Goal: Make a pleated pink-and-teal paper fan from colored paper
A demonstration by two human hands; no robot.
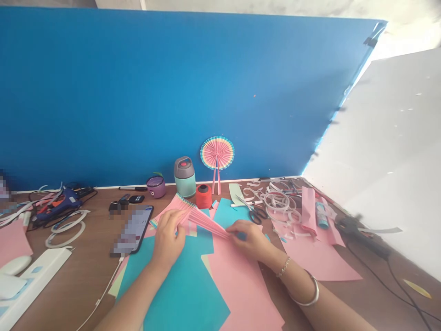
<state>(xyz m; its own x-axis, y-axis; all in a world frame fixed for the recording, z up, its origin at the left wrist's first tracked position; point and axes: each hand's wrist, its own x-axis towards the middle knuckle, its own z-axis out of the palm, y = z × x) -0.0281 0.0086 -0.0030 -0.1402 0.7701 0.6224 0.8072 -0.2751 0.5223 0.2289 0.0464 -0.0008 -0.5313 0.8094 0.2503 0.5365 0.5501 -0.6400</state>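
A pink paper (203, 219) folded in narrow accordion pleats, with a teal and yellow striped edge, spans between my hands above the table. My left hand (169, 235) curves over its left part, fingers on the pleats and thumb at the near side. At the right end, the pleats come together in my right hand (248, 238), which pinches them between thumb and fingers. Beneath lie teal sheets (179, 285) and pink sheets (237, 285). Behind them a finished round paper fan (217, 153) with two pink handle strips leans upright against the blue panel.
A red thread spool (204, 197), a mint flask (185, 178) and a purple pot (156, 187) stand at the back. Scissors (254, 212) and curled white strips (277, 200) lie right. Left are a phone (136, 230), a blue glue gun (62, 202) and a power strip (34, 285).
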